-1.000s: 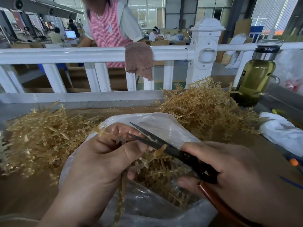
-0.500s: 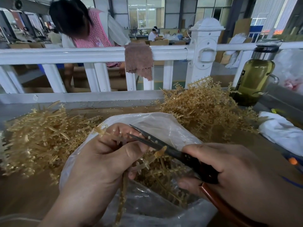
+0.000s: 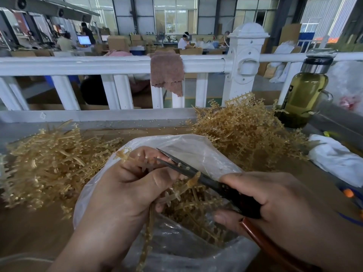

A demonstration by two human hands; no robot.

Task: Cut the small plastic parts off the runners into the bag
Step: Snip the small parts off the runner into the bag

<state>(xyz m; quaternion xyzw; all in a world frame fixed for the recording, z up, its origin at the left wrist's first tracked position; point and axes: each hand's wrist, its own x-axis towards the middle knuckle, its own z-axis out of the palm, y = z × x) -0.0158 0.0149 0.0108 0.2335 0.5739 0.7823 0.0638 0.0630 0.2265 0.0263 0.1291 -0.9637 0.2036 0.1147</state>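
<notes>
Runner (image 3: pixel 148 232): a thin tan plastic strip, long axis near upright in the view and leaning a little left at the top. Upper tip pokes out up-left above the knuckles; lower end hangs free below the fist, over the mouth of the bag (image 3: pixel 196 146). Small cross-shaped parts (image 3: pixel 147 167) stick out sideways from the strip between the fingers.

Left hand (image 3: pixel 121 193) is wrapped round the middle of the runner, fingers curled, thumb pressed across the front. The strip passes through the fist, so the middle stretch is hidden.

Scissors (image 3: pixel 206 179): dark blades point up-left, tips at the left hand's fingertips beside the small parts. Blades stand slightly apart, a narrow V. Right hand (image 3: pixel 284 203) grips the black handles, fingers curled round them; a reddish-brown handle (image 3: pixel 261 238) runs out from under this hand toward the lower right.

The bag is clear plastic, open, lying under both hands, with more tan runners (image 3: pixel 196 213) heaped inside.

Brown table (image 3: pixel 29 232): a pile of runners on the left (image 3: pixel 49 163), a second pile at back right (image 3: pixel 245 134). A bottle of yellow-green liquid (image 3: pixel 304 99) stands just beyond the right pile. White crumpled material (image 3: pixel 334 160) lies at the right edge. White railing (image 3: pixel 98 63) behind, with a brown cloth (image 3: pixel 167 73) draped over it.
</notes>
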